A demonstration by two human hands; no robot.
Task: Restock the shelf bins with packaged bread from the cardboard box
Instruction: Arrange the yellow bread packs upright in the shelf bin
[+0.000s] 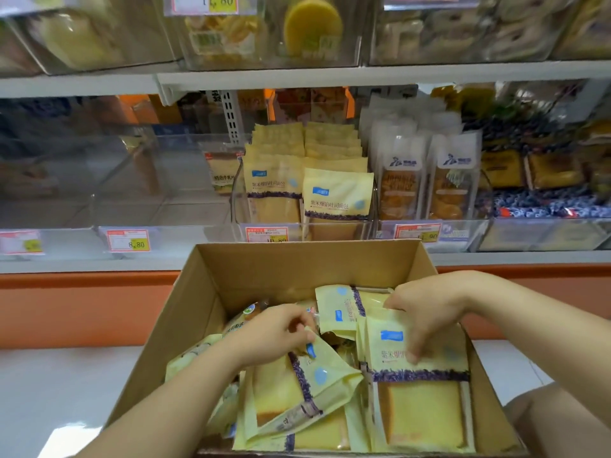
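An open cardboard box [251, 269] sits in front of me, holding several pale yellow bread packs with purple bands. My left hand [274, 332] grips the top edge of one tilted bread pack [307, 388] at the box's middle. My right hand [426, 312] rests fingers-down on an upright bread pack [420, 404] at the right, pinching its top. Another yellow pack [337, 312] lies between the hands. On the shelf above, a clear bin [238, 200] holds rows of the same yellow packs [337, 196].
A clear bin of white-topped pastry packs [426, 180] stands right of the yellow bin. Clear bins [99, 180] stand to the left with price tags [129, 241] below. An orange band [82, 305] runs under the shelf; a white floor [66, 391] lies left of the box.
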